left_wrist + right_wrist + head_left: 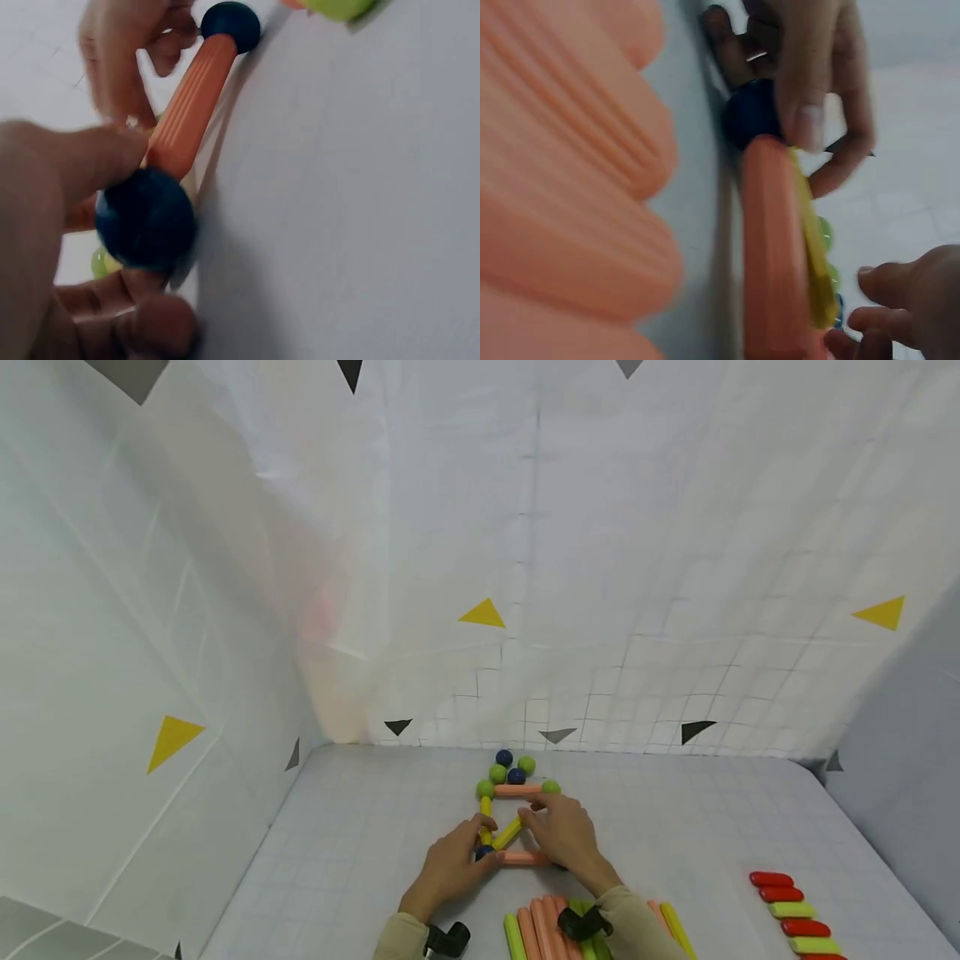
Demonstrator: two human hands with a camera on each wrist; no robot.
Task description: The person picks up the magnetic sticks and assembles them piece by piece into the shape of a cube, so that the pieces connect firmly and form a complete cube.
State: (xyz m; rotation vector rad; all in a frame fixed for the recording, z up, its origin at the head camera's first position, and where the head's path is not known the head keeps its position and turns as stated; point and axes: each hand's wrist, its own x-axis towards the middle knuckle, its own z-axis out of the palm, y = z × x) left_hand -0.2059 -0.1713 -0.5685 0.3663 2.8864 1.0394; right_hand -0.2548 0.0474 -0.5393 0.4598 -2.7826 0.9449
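Stick-and-ball pieces form a four-cornered frame lying on the table. My left hand (453, 862) pinches a dark blue ball (146, 217) at the near left corner between thumb and fingers. From that ball run a salmon stick (525, 857), a yellow stick (486, 808) along the left side, and a slanting yellow stick (817, 262) with a free far end. A second dark blue ball (231, 27) caps the salmon stick's right end. My right hand (564, 835) hovers over the frame's right side, loosely bent fingers apart from the slanting stick. Green balls (485, 789) mark the far corners, joined by another salmon stick (516, 790).
Several loose green and blue balls (527, 765) lie just beyond the frame. Salmon, green and yellow sticks (543, 927) are lined up at the near edge, partly behind my right forearm. Red and yellow-green short sticks (805, 927) form a column at the right.
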